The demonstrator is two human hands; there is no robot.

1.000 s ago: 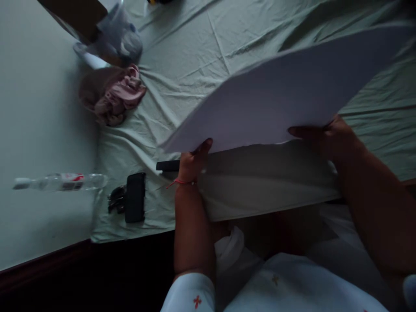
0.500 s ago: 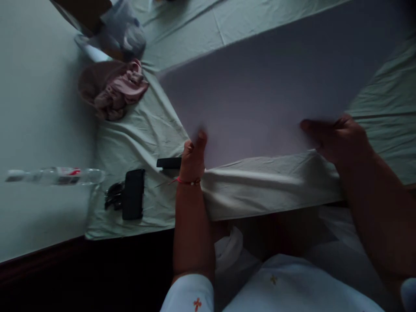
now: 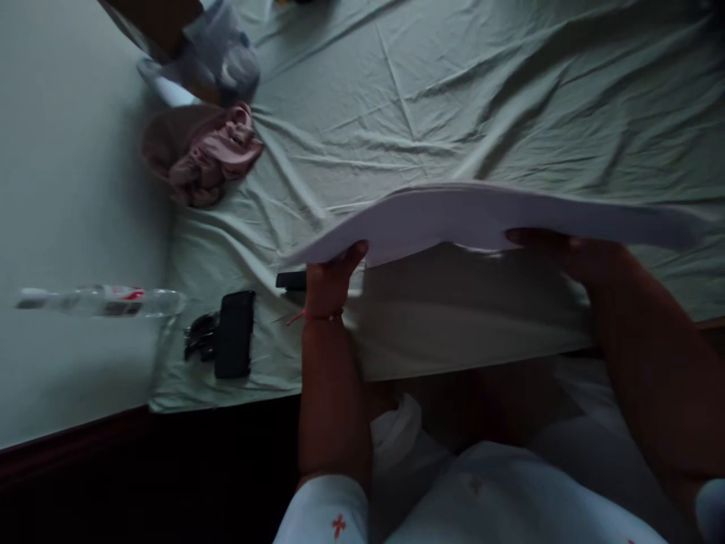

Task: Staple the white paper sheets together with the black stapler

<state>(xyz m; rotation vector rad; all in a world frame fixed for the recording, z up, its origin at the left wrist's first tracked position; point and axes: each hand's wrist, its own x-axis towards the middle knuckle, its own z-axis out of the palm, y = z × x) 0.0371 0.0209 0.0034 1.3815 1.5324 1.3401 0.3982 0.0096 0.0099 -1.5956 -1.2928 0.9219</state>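
Observation:
A wide stack of whitish paper sheets is held above the cloth-covered table, seen nearly edge-on and bowed upward in the middle. My left hand, with a red string at the wrist, grips its near left edge, thumb on top. My right hand pinches the near edge further right, its thumb across the paper and its other fingers hidden. Beside my left hand, partly covered by it, lies a small black object.
Pale green cloth with wrinkles covers the table. Leftward are a black phone, dark glasses or keys, a clear bottle lying sideways, a pink cloth and a plastic bag. A wall borders the left.
The paper has tilted from a broad, face-up view to a narrow, edge-on one, its far side coming down toward me and uncovering the cloth behind. Both hands still hold it.

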